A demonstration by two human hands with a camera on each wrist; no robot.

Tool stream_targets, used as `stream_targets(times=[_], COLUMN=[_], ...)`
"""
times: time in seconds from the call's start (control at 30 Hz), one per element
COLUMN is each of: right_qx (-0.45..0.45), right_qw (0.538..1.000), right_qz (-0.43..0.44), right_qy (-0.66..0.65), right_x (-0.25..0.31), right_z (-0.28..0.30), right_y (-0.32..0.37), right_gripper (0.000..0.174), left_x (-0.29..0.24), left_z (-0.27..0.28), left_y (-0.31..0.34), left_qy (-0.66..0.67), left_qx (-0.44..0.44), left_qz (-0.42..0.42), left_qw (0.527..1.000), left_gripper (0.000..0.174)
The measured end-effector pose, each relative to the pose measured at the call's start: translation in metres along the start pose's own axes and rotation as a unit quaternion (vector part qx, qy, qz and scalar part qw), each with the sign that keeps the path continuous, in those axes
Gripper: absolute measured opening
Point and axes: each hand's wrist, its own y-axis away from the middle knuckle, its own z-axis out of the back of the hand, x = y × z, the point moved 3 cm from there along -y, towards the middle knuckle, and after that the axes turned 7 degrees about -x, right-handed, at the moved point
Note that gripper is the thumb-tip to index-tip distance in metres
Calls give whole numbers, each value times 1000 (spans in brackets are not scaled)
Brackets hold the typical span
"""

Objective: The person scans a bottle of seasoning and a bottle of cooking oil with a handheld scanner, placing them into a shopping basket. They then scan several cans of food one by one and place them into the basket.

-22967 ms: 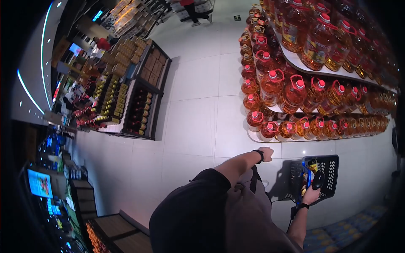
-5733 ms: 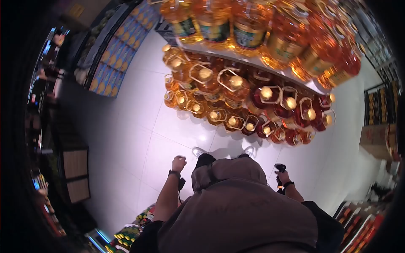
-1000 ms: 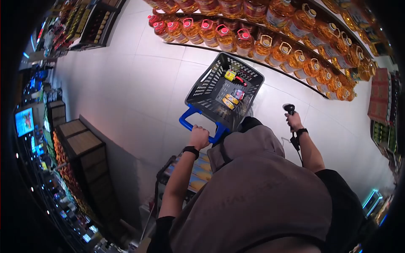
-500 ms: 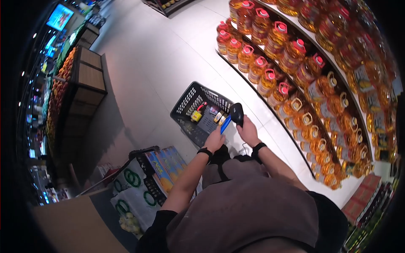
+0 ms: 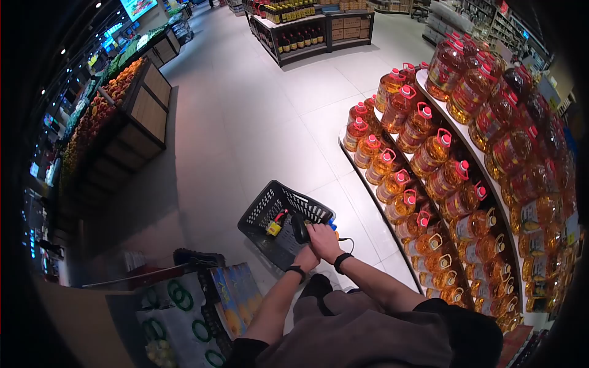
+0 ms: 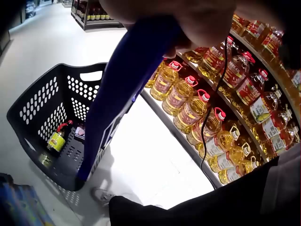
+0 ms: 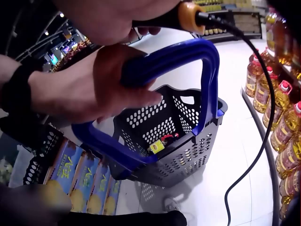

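Observation:
The dark perforated basket (image 5: 261, 211) hangs in front of the person, with a yellow-labelled item (image 5: 273, 229) in it. In the right wrist view, the left hand (image 7: 94, 87) grips the basket's blue handle (image 7: 181, 52). The right hand (image 5: 325, 240) crosses close beside the left hand (image 5: 305, 259) and holds a black handheld device (image 5: 299, 228) over the basket. In the right wrist view, that device's orange ring (image 7: 190, 18) and cable show beside the right hand (image 7: 117, 19). The blue handle (image 6: 127, 80) hides part of the basket in the left wrist view.
Curved shelves of large oil bottles (image 5: 429, 147) stand at the right. A fruit stand (image 5: 144, 116) is at the left. Blue printed boxes (image 5: 236, 297) lie by the left arm. Pale floor (image 5: 264, 122) leads to a bottle display (image 5: 288, 37). The cable (image 7: 251, 165) loops down at the right.
The view has turned toward the aisle, and the basket appears lower. Reaching across from the right side, where it was a second ago, the right hand is now close beside the left.

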Motion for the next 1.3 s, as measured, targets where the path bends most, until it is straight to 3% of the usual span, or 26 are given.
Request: stream_targets(times=[0.03,0.13,0.3,0.37,0.43,0.5,0.7,0.77,0.83,0.9,0.97,1.03,1.1,1.3], right_qx=[34,65,2,-40,-10,-15,-2,-23,-27,-23,32,20,24,19], right_qw=[999,993,977,969,965,963,941,949,946,943,945,941,948,924], right_qz=[-17,-100,-206,-235,-250,-253,-310,-284,-291,-294,-295,-310,-289,-351], right_qy=[10,-13,-50,-61,-76,-91,-134,-133,-142,-150,-140,-132,-135,-151], right_x=[-3,-15,-12,-15,-22,-36,-85,-109,-130,-155,-179,-204,-226,-285], right_z=[-8,-36,-75,-90,-106,-119,-142,-164,-169,-178,-188,-197,-204,-228], right_y=[-14,-38,-82,-116,-153,-194,-308,-344,-385,-424,-460,-498,-535,-656], right_gripper=[33,37,36,35,33,33,33,34,34,34,40,35,33,34], left_x=[9,23,80,96,114,132,176,184,200,197,213,218,224,250], left_z=[10,72,129,156,176,194,242,260,264,288,292,307,325,385], left_y=[1,4,-38,-69,-100,-140,-260,-301,-342,-387,-429,-469,-512,-657], left_qy=[-37,-22,-133,-172,-177,-189,-186,-171,-198,-198,-179,-168,-165,-227], left_qx=[55,23,59,54,43,29,6,6,-53,12,-18,-64,-52,12], left_qz=[-8,-44,-82,-60,9,24,-32,-27,-68,-24,-16,-91,-100,-152], left_qw=[998,998,986,982,983,981,982,985,977,980,984,979,980,962], left_gripper=[24,23,21,21,20,20,21,22,23,23,22,21,21,18])
